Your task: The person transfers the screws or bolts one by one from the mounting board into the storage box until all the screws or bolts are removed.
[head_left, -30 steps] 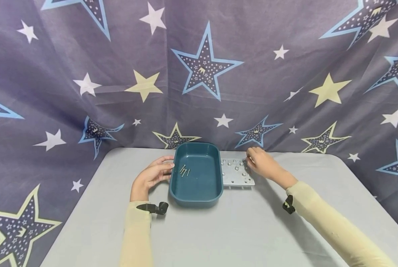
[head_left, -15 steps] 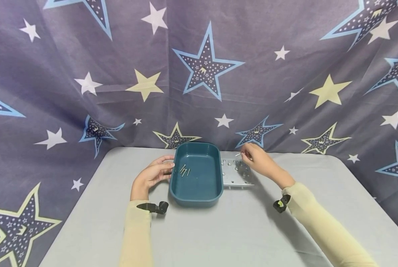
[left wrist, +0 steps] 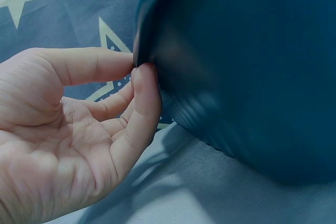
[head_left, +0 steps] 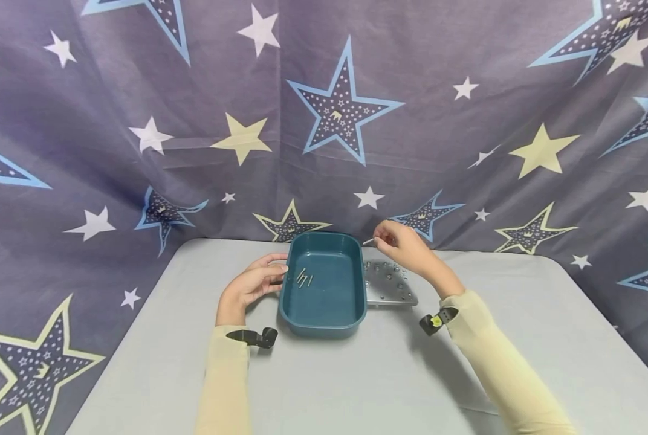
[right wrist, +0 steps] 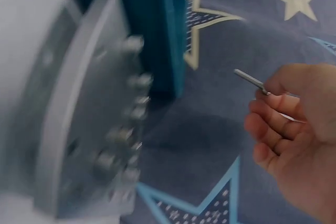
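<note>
My left hand (head_left: pixel 250 288) pinches the left rim of a deep teal tray (head_left: pixel 324 314) between thumb and fingers. In the left wrist view the thumb and index finger meet at that rim (left wrist: pixel 137 40). Several thin brass-coloured pins (head_left: pixel 304 278) lie inside the tray on its left side. Behind the tray's far right corner, my right hand (head_left: pixel 402 244) is raised and pinches a thin metal pin (right wrist: pixel 249 80), its free end pointing left towards the tray. A silver metal plate (head_left: pixel 389 293) with holes and round-headed metal fasteners (right wrist: pixel 121 134) stands right of the tray.
A pale grey cloth covers the table (head_left: pixel 324 380). Behind it hangs a purple curtain (head_left: pixel 313 181) with stars. A black wrist camera is strapped on each sleeve (head_left: pixel 228 362).
My right hand has lifted a pin away from the plate and carried it left and up, towards the tray's far right corner. My left hand stays on the rim.
</note>
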